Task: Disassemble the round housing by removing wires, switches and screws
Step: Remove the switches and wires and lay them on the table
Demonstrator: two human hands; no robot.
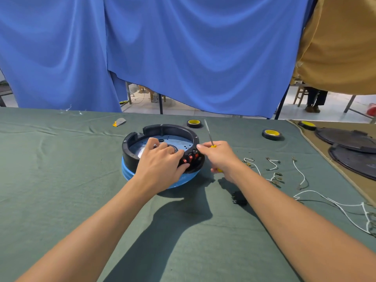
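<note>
- Blue fabric curtain (pixel 183 47), hanging behind the table.
- Creased dull-green tablecloth (pixel 61 190).
- Black tape rolls with yellow cores (pixel 194 123), lying flat.
- Two overlapping black round discs (pixel 345 137) on tan cloth (pixel 319 148).

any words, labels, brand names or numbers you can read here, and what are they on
No text can be read anywhere in this view.
Tape rolls, yellow inner rings: any print is too blurred to read.
Red switches on the round housing: any markings are too small to tell.
</note>
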